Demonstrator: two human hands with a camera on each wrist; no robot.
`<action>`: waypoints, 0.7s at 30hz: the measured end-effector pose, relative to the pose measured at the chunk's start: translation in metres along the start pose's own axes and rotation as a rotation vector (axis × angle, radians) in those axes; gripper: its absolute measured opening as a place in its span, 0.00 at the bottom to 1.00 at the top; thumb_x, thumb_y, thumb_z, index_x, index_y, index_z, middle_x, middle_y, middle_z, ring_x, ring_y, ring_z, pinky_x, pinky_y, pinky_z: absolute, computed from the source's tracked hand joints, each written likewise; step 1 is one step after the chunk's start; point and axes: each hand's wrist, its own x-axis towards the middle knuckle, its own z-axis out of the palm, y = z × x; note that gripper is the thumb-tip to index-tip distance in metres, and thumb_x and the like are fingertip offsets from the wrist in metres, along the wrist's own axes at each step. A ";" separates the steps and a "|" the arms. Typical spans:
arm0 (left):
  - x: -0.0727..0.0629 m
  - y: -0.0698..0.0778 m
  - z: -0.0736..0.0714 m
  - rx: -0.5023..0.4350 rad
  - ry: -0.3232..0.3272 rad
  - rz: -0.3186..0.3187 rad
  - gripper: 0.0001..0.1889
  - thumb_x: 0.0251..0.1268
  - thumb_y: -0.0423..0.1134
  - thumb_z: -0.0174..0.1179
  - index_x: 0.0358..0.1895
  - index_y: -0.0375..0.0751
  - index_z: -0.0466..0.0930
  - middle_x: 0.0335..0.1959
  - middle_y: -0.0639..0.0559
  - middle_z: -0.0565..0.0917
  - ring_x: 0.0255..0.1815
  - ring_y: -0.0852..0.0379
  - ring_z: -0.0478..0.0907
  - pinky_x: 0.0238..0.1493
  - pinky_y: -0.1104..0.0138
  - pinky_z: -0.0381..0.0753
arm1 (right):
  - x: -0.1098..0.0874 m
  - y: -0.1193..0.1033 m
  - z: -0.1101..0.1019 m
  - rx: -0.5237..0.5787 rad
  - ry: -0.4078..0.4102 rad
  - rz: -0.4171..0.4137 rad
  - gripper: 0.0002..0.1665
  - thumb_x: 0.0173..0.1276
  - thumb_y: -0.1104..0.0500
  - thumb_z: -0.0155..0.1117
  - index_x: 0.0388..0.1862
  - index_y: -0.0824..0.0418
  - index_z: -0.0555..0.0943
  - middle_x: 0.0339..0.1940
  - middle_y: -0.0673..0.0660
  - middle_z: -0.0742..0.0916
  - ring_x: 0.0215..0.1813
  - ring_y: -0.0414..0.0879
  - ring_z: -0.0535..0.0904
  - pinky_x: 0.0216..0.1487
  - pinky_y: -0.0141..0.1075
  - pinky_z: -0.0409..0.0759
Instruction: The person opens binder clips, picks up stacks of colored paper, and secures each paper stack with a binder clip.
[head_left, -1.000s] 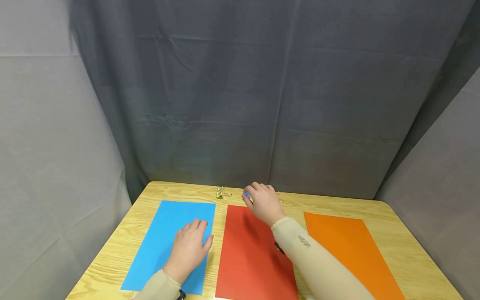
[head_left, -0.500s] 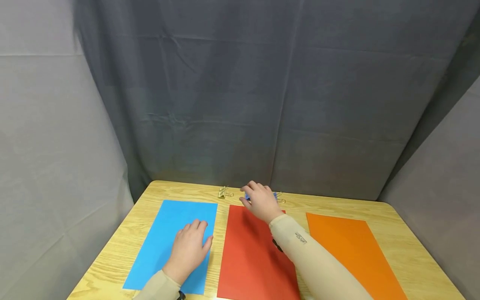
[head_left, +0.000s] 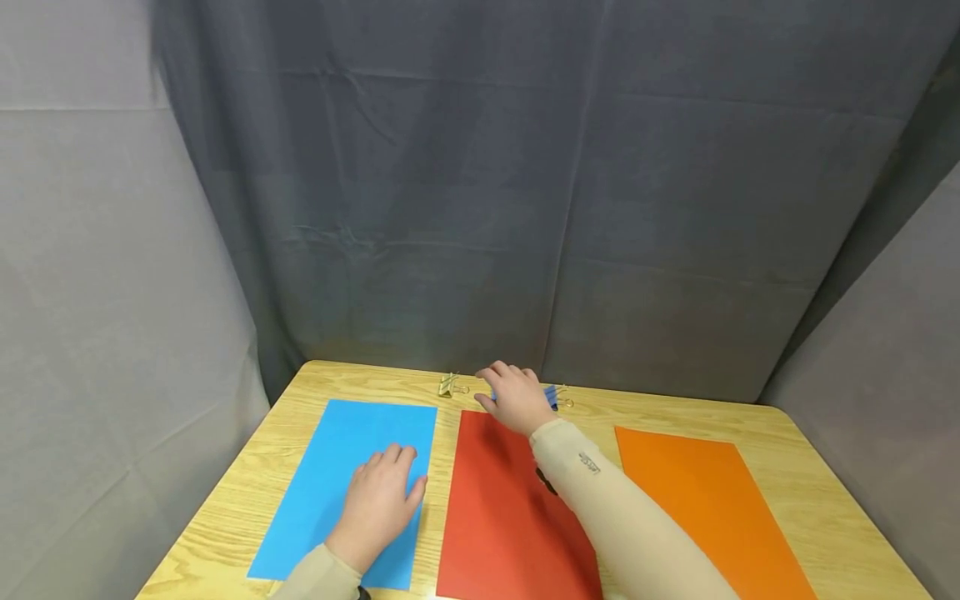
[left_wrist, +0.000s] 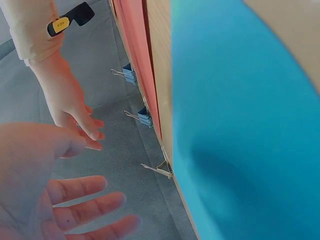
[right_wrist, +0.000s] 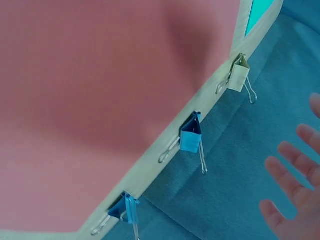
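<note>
My right hand [head_left: 517,400] hovers near the back edge over the far end of the red sheet [head_left: 513,517], fingers spread and holding nothing. Under and beside it, two blue binder clips [right_wrist: 190,137] stand in a row; in the head view the hand partly covers one, while the other blue clip [head_left: 551,397] shows by its wrist. A gold binder clip [head_left: 447,386] stands to the left of the fingertips. Above the blue sheet [head_left: 375,425] my left hand [head_left: 378,504] floats with relaxed fingers, its palm [left_wrist: 20,175] bare in the left wrist view.
An orange sheet [head_left: 697,492] lies on the right of the wooden table [head_left: 757,421]. Dark grey cloth [head_left: 420,208] hangs right behind the back edge, and pale cloth [head_left: 97,292] closes in the left side. The clips stand close to that back edge.
My right hand has drawn slightly left, its fingers loosening away from the blue clip, and the other blue clip has come into view beside it. The left hand has stayed nearly still.
</note>
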 end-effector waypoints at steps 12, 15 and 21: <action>-0.002 0.005 0.003 -0.008 -0.017 0.000 0.17 0.66 0.45 0.70 0.52 0.39 0.82 0.43 0.46 0.83 0.39 0.45 0.82 0.37 0.50 0.82 | 0.001 0.005 0.014 0.061 -0.080 0.071 0.28 0.78 0.39 0.59 0.70 0.50 0.77 0.64 0.52 0.82 0.63 0.52 0.81 0.68 0.54 0.75; -0.002 0.005 0.004 -0.015 -0.025 -0.001 0.18 0.66 0.46 0.69 0.52 0.39 0.82 0.43 0.46 0.83 0.39 0.45 0.82 0.38 0.50 0.82 | 0.001 0.005 0.014 0.081 -0.086 0.077 0.29 0.78 0.40 0.59 0.71 0.51 0.77 0.64 0.53 0.82 0.64 0.53 0.81 0.68 0.55 0.74; -0.001 0.007 0.006 -0.019 -0.027 0.013 0.17 0.67 0.46 0.68 0.52 0.40 0.82 0.42 0.47 0.83 0.37 0.46 0.81 0.36 0.51 0.81 | 0.000 0.007 0.014 0.113 -0.088 0.097 0.29 0.77 0.42 0.62 0.71 0.52 0.77 0.65 0.55 0.82 0.65 0.55 0.79 0.69 0.58 0.73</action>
